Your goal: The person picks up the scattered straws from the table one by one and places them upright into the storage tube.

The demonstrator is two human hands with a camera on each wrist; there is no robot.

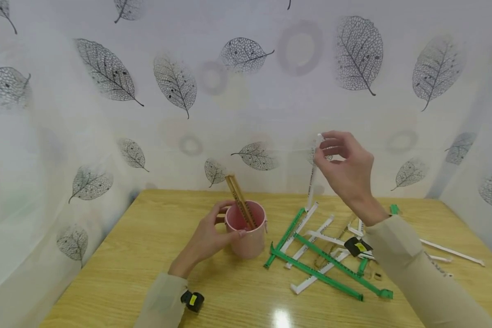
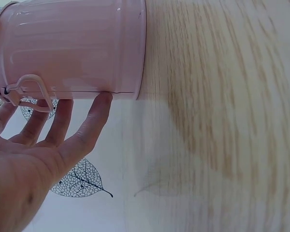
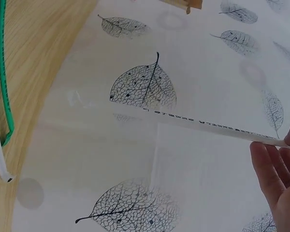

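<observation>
My left hand [image 1: 208,238] holds a small pink bucket [image 1: 248,243], thumb at the near rim and the other fingers round its far side. In the left wrist view the fingertips touch the wall of the bucket, close to its wire handle [image 2: 36,92]. Several brown wrapped straws [image 1: 239,200] stand leaning inside it. Raised above the back of the table, my right hand [image 1: 350,166] pinches one end of a white wrapped straw [image 3: 198,124] with black print. This straw hangs down towards the pile in the head view.
Right of the bucket lies a loose, crossing pile of green straws [image 1: 328,269], white straws [image 1: 307,282] and a few brown ones on the wooden table [image 1: 147,255]. A leaf-patterned curtain [image 1: 262,105] rises behind the table's back edge. One white straw [image 1: 455,253] lies farther right.
</observation>
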